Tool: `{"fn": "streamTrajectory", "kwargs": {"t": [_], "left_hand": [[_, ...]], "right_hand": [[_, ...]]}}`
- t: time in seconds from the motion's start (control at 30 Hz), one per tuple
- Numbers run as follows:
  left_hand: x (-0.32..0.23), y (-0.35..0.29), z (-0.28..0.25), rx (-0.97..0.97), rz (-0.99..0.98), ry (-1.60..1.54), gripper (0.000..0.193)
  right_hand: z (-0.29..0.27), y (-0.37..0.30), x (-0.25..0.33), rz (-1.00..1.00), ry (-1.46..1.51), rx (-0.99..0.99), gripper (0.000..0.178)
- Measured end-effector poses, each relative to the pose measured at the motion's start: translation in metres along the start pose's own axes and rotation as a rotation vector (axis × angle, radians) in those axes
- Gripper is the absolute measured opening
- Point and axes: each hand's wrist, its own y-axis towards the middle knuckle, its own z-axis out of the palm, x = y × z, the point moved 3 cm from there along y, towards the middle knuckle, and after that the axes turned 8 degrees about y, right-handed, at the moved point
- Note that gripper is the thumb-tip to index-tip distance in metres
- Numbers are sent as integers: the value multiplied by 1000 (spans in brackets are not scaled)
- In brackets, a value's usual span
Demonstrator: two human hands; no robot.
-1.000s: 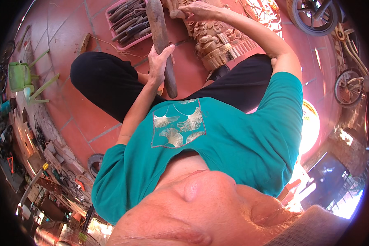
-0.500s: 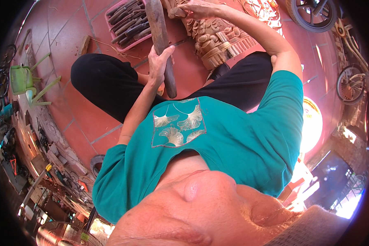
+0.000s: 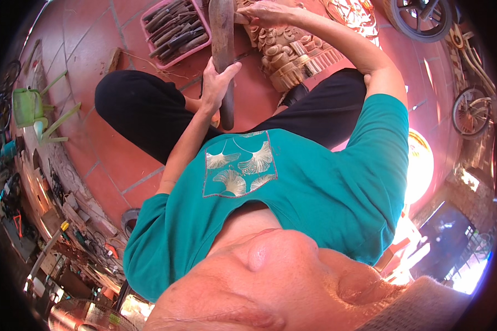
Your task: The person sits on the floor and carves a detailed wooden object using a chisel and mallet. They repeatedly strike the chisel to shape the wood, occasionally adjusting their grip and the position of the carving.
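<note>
My left hand (image 3: 217, 84) is closed round the narrower lower part of a long, dark wooden mallet (image 3: 222, 36), whose upper end runs out of the picture. At the top, my right hand (image 3: 266, 14) grips what looks like a carving chisel (image 3: 241, 18); only its wooden handle shows, and its blade is hidden. In this view the mallet's side meets or overlaps the end of that handle; whether they touch I cannot tell. Below my right hand lies a carved wooden piece (image 3: 292, 58) with scrolls and a ribbed edge, on the floor between my legs.
A pink basket (image 3: 209, 43) filled with several dark-handled tools stands left of the mallet. A small wood block (image 3: 114, 59) lies on the red tiled floor (image 3: 102, 149). Farther left is a green plastic chair (image 3: 28, 107); a wheel (image 3: 422, 16) stands at the upper right.
My left hand has swung the mallet's upper part to the right, up against or over the chisel handle's end. My right hand has stayed nearly in place.
</note>
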Motion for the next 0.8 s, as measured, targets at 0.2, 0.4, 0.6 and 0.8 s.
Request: {"fn": "streamTrajectory", "kwargs": {"t": [0.2,0.4,0.6,0.8], "left_hand": [[-6,-3,3,-98,116,-92,28],[2,2,1,30,13,-7,25],[3,0,-4,-5,-32,-144,25],[1,1,2,5,-9,-127,25]], "right_hand": [[-3,3,5,-28,-15,14,20],[5,5,-11,31,-26,58,23],[-31,-17,-1,118,109,-84,24],[-35,-25,5,109,117,-133,35]]}}
